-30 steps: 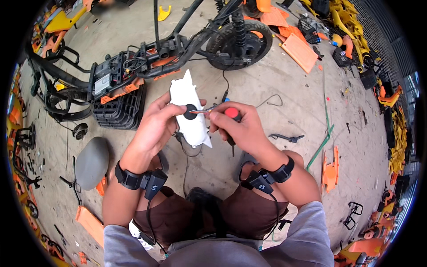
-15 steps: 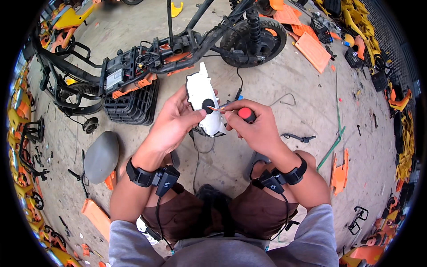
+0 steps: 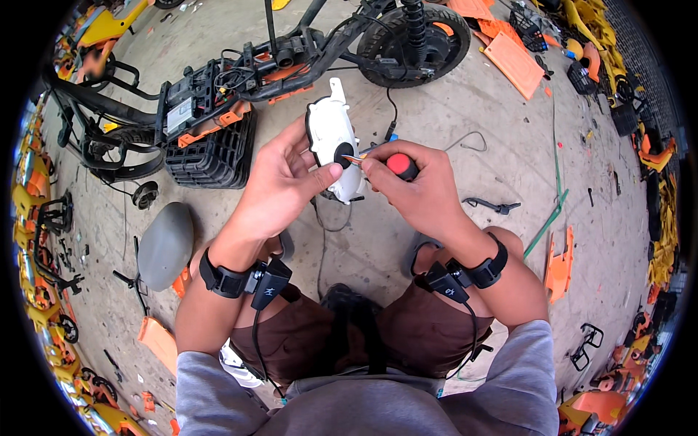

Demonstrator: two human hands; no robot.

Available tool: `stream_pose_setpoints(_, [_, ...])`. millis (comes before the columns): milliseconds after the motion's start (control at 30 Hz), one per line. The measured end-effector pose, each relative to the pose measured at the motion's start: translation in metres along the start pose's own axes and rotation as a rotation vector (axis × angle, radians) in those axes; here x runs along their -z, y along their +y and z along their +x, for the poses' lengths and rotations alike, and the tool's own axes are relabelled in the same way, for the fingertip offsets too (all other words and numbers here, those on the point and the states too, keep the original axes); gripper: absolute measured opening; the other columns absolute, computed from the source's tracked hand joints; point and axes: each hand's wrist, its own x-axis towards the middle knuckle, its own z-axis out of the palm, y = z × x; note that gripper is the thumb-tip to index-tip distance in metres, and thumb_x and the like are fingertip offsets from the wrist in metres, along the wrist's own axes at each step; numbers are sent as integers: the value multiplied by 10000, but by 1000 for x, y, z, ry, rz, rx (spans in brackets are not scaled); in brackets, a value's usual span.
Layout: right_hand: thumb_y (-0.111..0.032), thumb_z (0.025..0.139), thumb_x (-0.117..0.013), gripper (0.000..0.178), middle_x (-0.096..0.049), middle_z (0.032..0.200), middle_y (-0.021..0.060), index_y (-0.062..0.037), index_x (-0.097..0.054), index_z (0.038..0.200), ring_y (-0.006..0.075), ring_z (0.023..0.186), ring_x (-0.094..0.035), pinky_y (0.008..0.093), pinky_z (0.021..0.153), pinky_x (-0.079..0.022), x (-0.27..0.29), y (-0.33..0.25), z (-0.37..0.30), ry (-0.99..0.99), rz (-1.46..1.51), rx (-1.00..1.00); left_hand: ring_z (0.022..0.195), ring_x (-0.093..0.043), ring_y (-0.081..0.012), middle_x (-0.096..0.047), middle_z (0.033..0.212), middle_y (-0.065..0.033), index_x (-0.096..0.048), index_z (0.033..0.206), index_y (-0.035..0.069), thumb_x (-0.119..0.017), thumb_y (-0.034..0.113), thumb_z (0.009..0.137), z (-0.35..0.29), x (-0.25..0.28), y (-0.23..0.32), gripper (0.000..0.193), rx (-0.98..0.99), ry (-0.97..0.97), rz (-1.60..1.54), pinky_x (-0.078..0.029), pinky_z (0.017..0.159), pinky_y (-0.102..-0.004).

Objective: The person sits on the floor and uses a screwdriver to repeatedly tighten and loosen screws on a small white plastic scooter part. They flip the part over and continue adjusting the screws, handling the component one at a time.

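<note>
My left hand [image 3: 280, 174] is closed round the left side of a white plastic lamp housing [image 3: 331, 127] with a black rim, held up in front of me. Its thumb rests beside a round black cap [image 3: 342, 152] on the housing. In my right hand [image 3: 425, 189] is a screwdriver [image 3: 400, 166] with a red-ended black handle. The fingers pinch its thin shaft close to the tip, which meets the cap's right edge. Whether the tip goes under that edge I cannot tell. A dark wire [image 3: 318, 218] hangs below the housing.
Beyond my hands lies a stripped scooter frame [image 3: 291, 80] with its wheel [image 3: 416, 47] and a black crate [image 3: 211, 156]. A grey seat [image 3: 166, 247] lies to the left. Orange panels [image 3: 512, 62], a black lever-like part [image 3: 491, 206] and a green strip [image 3: 547, 225] are on the right.
The housing and both hands sit slightly higher in the picture, and the housing has turned a little. The screwdriver tip stays at the cap. The background has shifted as the view moved.
</note>
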Motion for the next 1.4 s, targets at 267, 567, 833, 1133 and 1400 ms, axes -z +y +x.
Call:
stream_pose_setpoints(267, [-114, 863, -700, 140, -636, 705, 5, 14, -701, 919, 44, 647, -550, 213, 576, -442, -2, 3, 1, 17, -8, 26, 1156, -564, -178, -546, 1289, -118, -400, 1386, -50, -628, -98, 860, 0, 1, -2, 576, -10, -6, 20, -493, 965, -319])
stream_pose_setpoints(567, [-129, 841, -684, 165, -652, 715, 76, 25, -688, 901, 94, 640, -564, 256, 613, -480, -2, -1, 1, -7, -12, -49, 1155, -562, -174, -539, 1298, -109, -400, 1387, -51, -627, -96, 865, -4, 0, 1, 572, 35, 6, -2, -495, 960, -318])
stream_pose_setpoints(833, [-135, 849, -695, 157, -634, 689, 54, 19, -680, 874, 82, 632, -547, 252, 593, -461, 4, -5, 2, -14, 13, -111, 1163, -551, -169, -535, 1307, -105, -377, 1405, -49, -641, -82, 861, 1, 1, 5, 605, 80, -11, -39, -500, 931, -308])
stream_pose_setpoints(1133, [-134, 894, -656, 165, -591, 648, 11, 31, -671, 886, 39, 515, -479, 210, 445, -363, 1, 2, -1, -2, 53, -237, 1150, -545, -221, -515, 1239, -125, -373, 1433, 65, -692, -9, 804, 1, -2, -12, 709, -140, 282, 469, -503, 904, -336])
stream_pose_setpoints(1400, [-152, 899, -651, 185, -582, 633, 4, 28, -683, 928, 43, 496, -469, 211, 444, -365, -5, 4, 1, -63, 16, -319, 580, -624, -151, -669, 697, -86, -673, 890, -49, -603, 191, 933, -3, -1, -20, 255, -47, -50, 487, -508, 548, -293])
